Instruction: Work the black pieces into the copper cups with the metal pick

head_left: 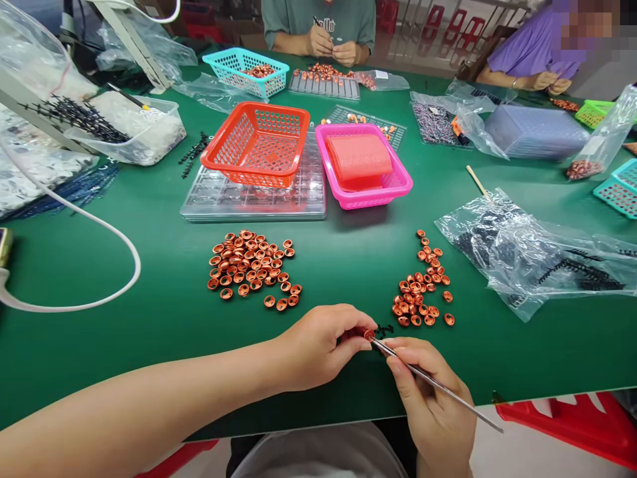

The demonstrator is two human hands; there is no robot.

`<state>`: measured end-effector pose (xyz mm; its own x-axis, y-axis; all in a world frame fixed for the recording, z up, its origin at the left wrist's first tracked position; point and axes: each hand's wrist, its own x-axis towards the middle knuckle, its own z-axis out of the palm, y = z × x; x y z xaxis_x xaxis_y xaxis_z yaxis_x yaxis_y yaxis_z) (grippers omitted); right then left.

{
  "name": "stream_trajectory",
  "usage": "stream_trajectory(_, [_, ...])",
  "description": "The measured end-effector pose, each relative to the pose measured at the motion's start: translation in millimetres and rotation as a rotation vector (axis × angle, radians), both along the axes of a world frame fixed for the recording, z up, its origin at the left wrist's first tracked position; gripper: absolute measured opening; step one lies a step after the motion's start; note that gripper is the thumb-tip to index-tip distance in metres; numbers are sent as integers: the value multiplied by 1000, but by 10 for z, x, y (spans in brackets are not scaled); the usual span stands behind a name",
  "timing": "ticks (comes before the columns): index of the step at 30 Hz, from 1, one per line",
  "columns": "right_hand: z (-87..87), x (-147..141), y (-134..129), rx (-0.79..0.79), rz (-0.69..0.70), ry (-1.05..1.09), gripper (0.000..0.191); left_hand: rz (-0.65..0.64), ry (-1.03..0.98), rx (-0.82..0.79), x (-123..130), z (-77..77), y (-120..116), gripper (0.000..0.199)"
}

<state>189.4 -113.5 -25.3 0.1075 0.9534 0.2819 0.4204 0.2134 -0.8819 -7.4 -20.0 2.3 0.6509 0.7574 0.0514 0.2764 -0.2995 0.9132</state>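
Note:
Between thumb and fingertips, my left hand (326,345) pinches a small copper-coloured cup (369,334). My right hand (432,392) grips slim metal tweezers (448,392), whose tip touches the cup. Small black pieces (384,329) lie on the green table (174,332) just behind the fingertips. A larger heap of copper cups (246,262) is beyond my left forearm, and another heap of them (413,299) lies beyond my right hand. Whether a black piece sits inside the held cup cannot be made out.
An orange basket (266,143) stands on clear plastic trays (253,206), beside a pink basket (368,196) holding a pink block. Plastic bags (517,252) with black parts lie right. A white cable (132,252) curves at left. Two people (318,30) sit across the table.

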Motion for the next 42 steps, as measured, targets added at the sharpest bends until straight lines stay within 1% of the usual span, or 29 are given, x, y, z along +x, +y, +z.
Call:
stream_trajectory(4, [45, 24, -6, -8, 1, 64, 18, -3, 18, 36, -14, 9, 9, 12])
stream_trajectory(7, [82, 99, -54, 21, -98, 133, 19, 0, 32, 42, -18, 22, 15, 13])
stream_trajectory(9, [90, 167, -76, 46, -157, 137, 21, -9, 51, 42, -14, 30, 17, 14])
stream_trajectory(10, [87, 199, -79, 45, -154, 119, 20, -13, 60, 42, -11, 33, 16, 15])
stream_trajectory(14, [55, 265, -45, 5, -53, -12, 17, -4, 72, 50, 2, 25, 2, 16])
stream_trajectory(18, [45, 245, -15, 13, -33, -50, 18, -1, 51, 49, 6, 10, -8, 17])
stream_trajectory(21, [53, 239, -18, 0, 8, -100, 19, -3, 48, 46, 6, 11, -4, 16])
stream_trajectory(25, [61, 253, -22, -21, 27, -144, 18, -2, 51, 36, 10, 20, 5, 15])
stream_trajectory(33, [92, 256, -9, -3, 71, -219, 20, -1, 34, 24, 6, 5, 13, 14])
stream_trajectory(36, [97, 262, -9, 5, 105, -216, 21, -2, 24, 20, 10, -10, 17, 14])
stream_trajectory(42, [65, 272, -7, 24, 75, -144, 23, -3, 10, 32, 14, -14, 19, 15])
